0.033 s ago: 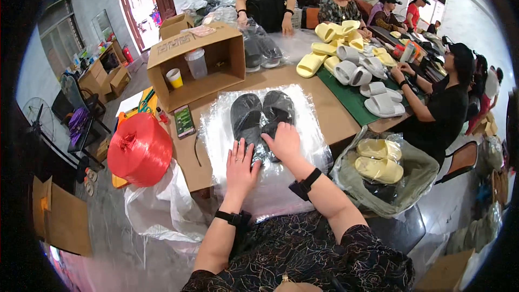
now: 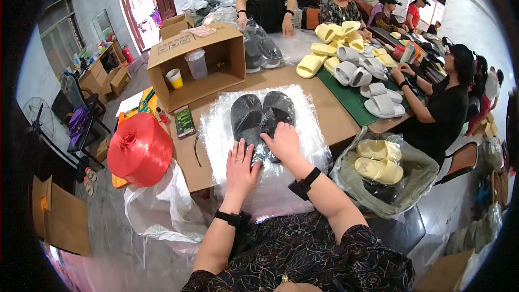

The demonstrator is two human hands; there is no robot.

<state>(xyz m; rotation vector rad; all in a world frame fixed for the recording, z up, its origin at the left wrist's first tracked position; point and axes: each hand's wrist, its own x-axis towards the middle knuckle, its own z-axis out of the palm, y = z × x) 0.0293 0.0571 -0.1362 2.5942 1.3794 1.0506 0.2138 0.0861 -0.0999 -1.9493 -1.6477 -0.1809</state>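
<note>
A pair of black slippers [image 2: 247, 121] lies side by side in a clear plastic bag, toes away from me. Beneath them is a stack of clear plastic bags [image 2: 311, 121] on the table. My left hand [image 2: 240, 170] lies flat over the near end of the left slipper, fingers stretched out on the plastic. On the near part of the right slipper rests my right hand [image 2: 284, 141], its fingers slightly bent and the thumb held apart. Part of that slipper is hidden under the right hand.
Left of the bags are a phone [image 2: 184, 121] and a red twine roll [image 2: 139, 150]. An open cardboard box [image 2: 197, 92] holds cups. Yellow and grey slippers [image 2: 346, 48] are piled back right. A lined bin [image 2: 346, 186] with bagged yellow slippers stands right. Co-workers surround the table.
</note>
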